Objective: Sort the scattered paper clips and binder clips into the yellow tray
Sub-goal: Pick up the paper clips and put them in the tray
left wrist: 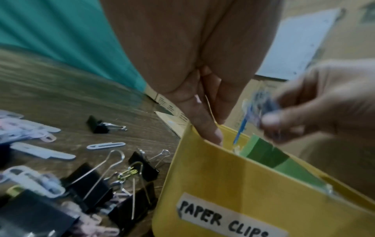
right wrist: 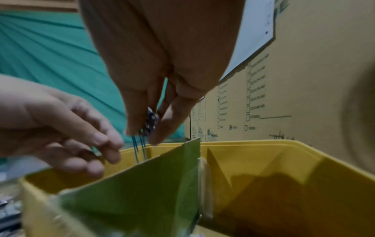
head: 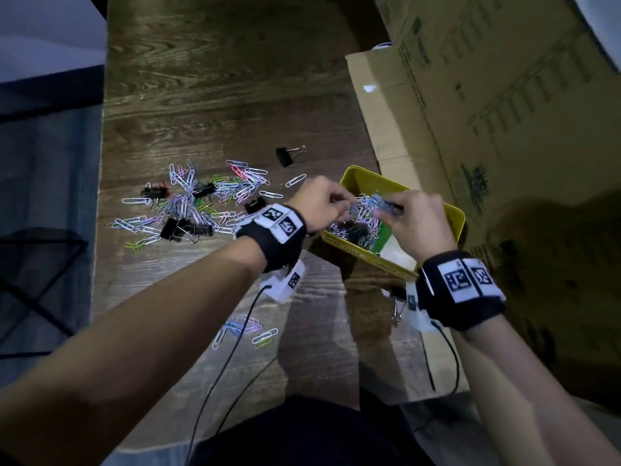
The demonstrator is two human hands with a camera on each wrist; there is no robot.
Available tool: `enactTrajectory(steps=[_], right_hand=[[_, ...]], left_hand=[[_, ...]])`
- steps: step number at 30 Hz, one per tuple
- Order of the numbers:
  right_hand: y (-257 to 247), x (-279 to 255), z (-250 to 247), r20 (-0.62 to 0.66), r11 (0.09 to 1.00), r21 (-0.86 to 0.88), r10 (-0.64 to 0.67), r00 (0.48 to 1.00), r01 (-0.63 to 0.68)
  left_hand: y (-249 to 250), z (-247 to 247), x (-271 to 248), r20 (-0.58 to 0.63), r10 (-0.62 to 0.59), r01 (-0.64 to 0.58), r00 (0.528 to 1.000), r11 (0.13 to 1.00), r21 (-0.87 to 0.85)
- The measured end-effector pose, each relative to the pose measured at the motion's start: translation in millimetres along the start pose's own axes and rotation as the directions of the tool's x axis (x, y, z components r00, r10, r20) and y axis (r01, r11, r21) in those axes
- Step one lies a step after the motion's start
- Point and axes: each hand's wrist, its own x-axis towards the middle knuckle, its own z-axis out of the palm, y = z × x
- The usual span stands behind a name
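Two hands meet above the yellow tray point(head: 454, 213), which stands on the wooden table point(head: 218, 95) beside a large cardboard box point(head: 504, 95). Right hand point(head: 415, 223): its fingers are curled and pinch a small bunch of paper clips point(head: 383, 203) (bluish, blurred in every view) over the tray's left compartment; in the right wrist view the wire ends of the bunch point(right wrist: 140, 149) hang below the fingertips point(right wrist: 131, 128), just above the tray rim. Left hand point(head: 319, 203): it hovers at the tray's left edge with fingers bent toward the bunch; whether it holds anything cannot be told, since the left wrist view shows only two fingers point(left wrist: 202, 121) pointing down at the tray wall.

A green divider point(right wrist: 142, 184) splits the tray into two compartments. The left one, labelled "PAPER CLIPS" point(left wrist: 227, 222) on its outer wall, already holds a heap of clips point(head: 356, 223); the contents of the right one are not clear.

Many clips remain on the table left of the tray: a scattered pile of paper clips point(head: 201, 200) in white, pink and green, with several black binder clips point(head: 181, 228) mixed among them. One binder clip point(head: 289, 155) lies apart, beyond the tray's far corner. A smaller group of paper clips point(head: 245, 331) lies nearer the person, below the left wrist.
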Motion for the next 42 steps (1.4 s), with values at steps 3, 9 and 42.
enactTrajectory(steps=[3,9,42], right_hand=[[-7.5,17.4,9.7,0.172,0.986,-0.132,0.121,0.978,-0.099],[-22.5,25.4,29.3,0.38,0.977,-0.2,0.152,0.912,-0.08],[-85.6,-129.8,209.4,0.542,0.926,-0.209,-0.157,0.826,0.314]], left_hand=[[-18.6,-13.3,-17.4,-0.044,-0.067,0.051,0.997,0.951,-0.305],[-77.7,-42.7,-74.2,-0.048,-0.178,0.167,0.983,0.97,-0.174],[-185.3,27.8,-213.1,-0.172,-0.069,0.134,0.983,0.907,0.399]])
